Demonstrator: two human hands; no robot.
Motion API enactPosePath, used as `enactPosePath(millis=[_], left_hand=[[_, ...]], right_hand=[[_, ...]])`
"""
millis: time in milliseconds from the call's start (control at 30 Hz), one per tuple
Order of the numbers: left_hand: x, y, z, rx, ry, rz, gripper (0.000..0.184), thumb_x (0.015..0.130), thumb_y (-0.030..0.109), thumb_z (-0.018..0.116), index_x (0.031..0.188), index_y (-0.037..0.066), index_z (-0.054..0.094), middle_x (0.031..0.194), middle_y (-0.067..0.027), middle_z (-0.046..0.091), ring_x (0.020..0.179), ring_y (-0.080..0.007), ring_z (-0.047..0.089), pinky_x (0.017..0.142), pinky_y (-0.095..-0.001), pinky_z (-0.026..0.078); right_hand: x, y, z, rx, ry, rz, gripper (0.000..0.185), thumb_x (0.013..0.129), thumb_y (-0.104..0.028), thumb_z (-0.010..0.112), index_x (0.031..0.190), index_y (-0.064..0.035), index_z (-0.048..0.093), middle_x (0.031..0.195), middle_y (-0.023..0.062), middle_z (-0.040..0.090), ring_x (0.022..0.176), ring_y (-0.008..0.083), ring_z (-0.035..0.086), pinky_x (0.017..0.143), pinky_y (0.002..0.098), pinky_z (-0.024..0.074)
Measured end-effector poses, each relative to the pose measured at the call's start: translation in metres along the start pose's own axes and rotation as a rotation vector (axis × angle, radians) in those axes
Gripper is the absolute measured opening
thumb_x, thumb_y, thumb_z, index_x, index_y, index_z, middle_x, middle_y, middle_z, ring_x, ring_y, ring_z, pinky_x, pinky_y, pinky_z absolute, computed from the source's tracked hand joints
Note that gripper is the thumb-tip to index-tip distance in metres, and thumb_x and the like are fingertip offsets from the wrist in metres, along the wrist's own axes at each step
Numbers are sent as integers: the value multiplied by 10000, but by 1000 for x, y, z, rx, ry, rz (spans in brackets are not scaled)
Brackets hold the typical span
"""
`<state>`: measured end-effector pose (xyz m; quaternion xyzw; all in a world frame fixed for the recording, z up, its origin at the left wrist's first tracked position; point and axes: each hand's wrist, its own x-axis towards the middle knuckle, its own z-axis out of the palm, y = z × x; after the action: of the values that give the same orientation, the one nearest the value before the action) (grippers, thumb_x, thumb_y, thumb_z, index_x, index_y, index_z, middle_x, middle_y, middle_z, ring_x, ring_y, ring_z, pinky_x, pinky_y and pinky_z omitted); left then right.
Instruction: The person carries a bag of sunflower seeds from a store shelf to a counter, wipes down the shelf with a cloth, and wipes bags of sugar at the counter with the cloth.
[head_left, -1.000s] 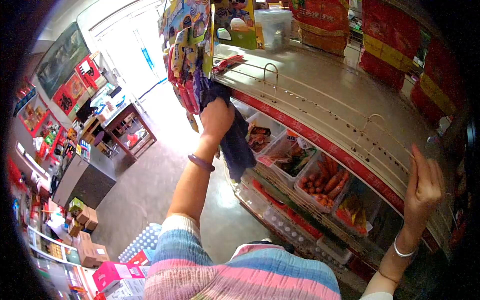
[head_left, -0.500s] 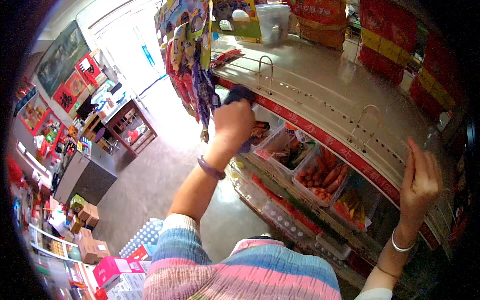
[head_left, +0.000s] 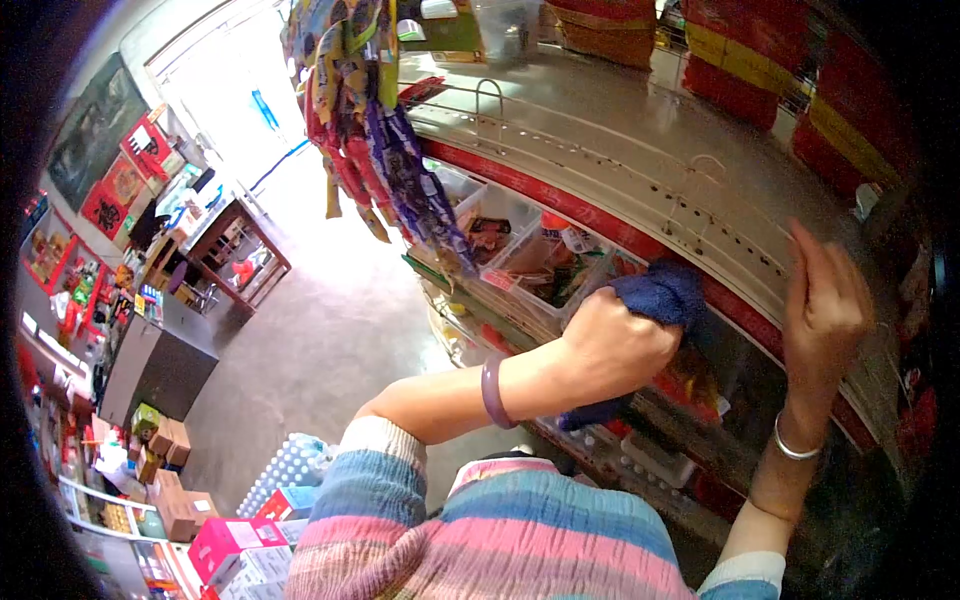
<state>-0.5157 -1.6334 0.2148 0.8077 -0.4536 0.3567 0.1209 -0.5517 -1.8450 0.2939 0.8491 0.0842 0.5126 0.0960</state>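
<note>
While the left hand (head_left: 622, 345) is wrapped around a dark blue cloth (head_left: 665, 295), the bunched part juts past the knuckles toward the red strip (head_left: 500, 176) along the shelf (head_left: 600, 130), which slants down to the right; whether they touch is unclear. The right hand (head_left: 828, 315), farther from the cloth, is raised beside the shelf; I cannot tell its grip. Clear tubs (head_left: 540, 303) sit below.

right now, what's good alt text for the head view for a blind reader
A person's left hand grips a dark blue cloth in front of a pale metal shelf with a red printed front strip. The right hand, with a silver bangle on its wrist, is raised near the shelf's edge. Clear plastic tubs sit below.
</note>
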Motion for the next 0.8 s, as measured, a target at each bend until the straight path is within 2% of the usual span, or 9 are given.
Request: enactPosePath(millis=[100, 200, 267, 333, 400, 500, 633, 667, 800], left_hand=[[10, 7, -10, -126, 91, 65, 101, 635, 158, 592, 682, 70, 578, 525, -48, 513, 450, -208, 536, 444, -350, 454], [13, -10, -29, 113, -626, -70, 119, 689, 164, 618, 640, 66, 571, 514, -93, 534, 452, -272, 546, 459, -387, 470], [-8, -38, -21, 39, -106, -341, 217, 744, 205, 636, 611, 53, 559, 512, -138, 553, 471, -320, 568, 447, -414, 461], [-20, -72, -20, 82, 55, -385, 271, 759, 240, 645, 618, 29, 551, 546, -178, 571, 506, -361, 587, 457, -453, 461], [-27, -92, -32, 233, 54, -600, 264, 754, 243, 645, 642, 23, 551, 584, -195, 589, 540, -378, 598, 493, -471, 473], [-27, -100, -39, 254, 15, -651, 223, 768, 246, 632, 708, 42, 564, 614, -194, 602, 582, -379, 610, 512, -464, 485], [-3, -64, -39, 226, -195, -535, 240, 753, 300, 673, 820, 80, 605, 696, -141, 616, 629, -346, 611, 516, -424, 479], [-2, -60, -27, 267, -7, -353, 196, 755, 295, 652, 826, 114, 628, 669, -110, 611, 613, -330, 613, 508, -409, 480], [23, -13, -21, 157, -27, -43, 26, 675, 148, 605, 656, 131, 599, 524, -79, 569, 470, -228, 606, 423, -359, 475]], right_hand=[[2, -1, 0, 10, 28, -7, 165, 829, -152, 636, 985, -124, 678, 839, 102, 634, 747, 276, 606, 677, 379, 490], [6, -5, -4, 51, 33, 0, 166, 813, -146, 643, 973, -123, 681, 810, 96, 623, 733, 271, 604, 668, 376, 491], [7, -5, -8, 52, 37, 1, 167, 802, -149, 649, 963, -125, 684, 793, 93, 616, 725, 267, 603, 659, 373, 491], [7, -4, -7, 26, 50, -16, 165, 792, -156, 654, 952, -130, 686, 778, 90, 609, 716, 264, 602, 648, 369, 490], [8, -5, -5, 41, 61, -9, 164, 787, -161, 656, 946, -130, 685, 778, 87, 609, 713, 260, 601, 636, 365, 488], [8, -6, -5, 51, 69, -1, 167, 782, -167, 658, 943, -130, 683, 771, 80, 605, 704, 256, 598, 623, 363, 482], [15, -10, -8, 71, 126, -69, 112, 785, -41, 658, 889, -50, 698, 666, 83, 587, 583, 210, 568, 541, 321, 438], [16, -11, -8, 69, 121, -70, 115, 785, -44, 658, 892, -52, 697, 667, 82, 587, 586, 212, 569, 544, 322, 440], [14, -10, -10, 64, 100, -71, 137, 787, -63, 653, 918, -55, 692, 687, 79, 590, 614, 226, 574, 569, 328, 450]])
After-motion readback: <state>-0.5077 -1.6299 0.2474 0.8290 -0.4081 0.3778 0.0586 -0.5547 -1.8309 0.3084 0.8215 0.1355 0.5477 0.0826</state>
